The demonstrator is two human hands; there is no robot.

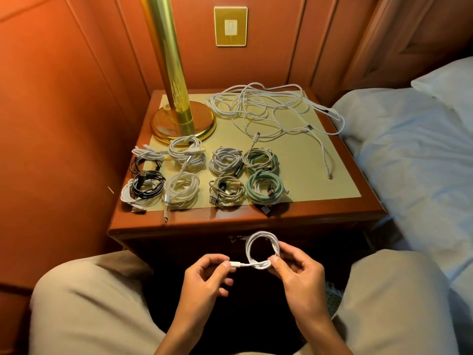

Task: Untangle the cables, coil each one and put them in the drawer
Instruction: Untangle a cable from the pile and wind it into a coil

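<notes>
Head view: right hand [297, 275] pinches white coil [261, 250] at its lower rim, held upright in front of nightstand [245, 221]; left hand [207, 278] pinches coil's free plug end [235, 264] between thumb and forefinger; coiled cables [202, 175] lie in two rows on nightstand top, near front edge; tangled white cables [273, 111] sprawl behind them, beside brass lamp base [183, 121]; bed [414, 155] at right.

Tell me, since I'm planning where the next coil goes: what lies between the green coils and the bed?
In the head view, the stretch from the green coils toward the bed is mostly bare tabletop, crossed only by one loose white cable end trailing from the tangle.
</notes>
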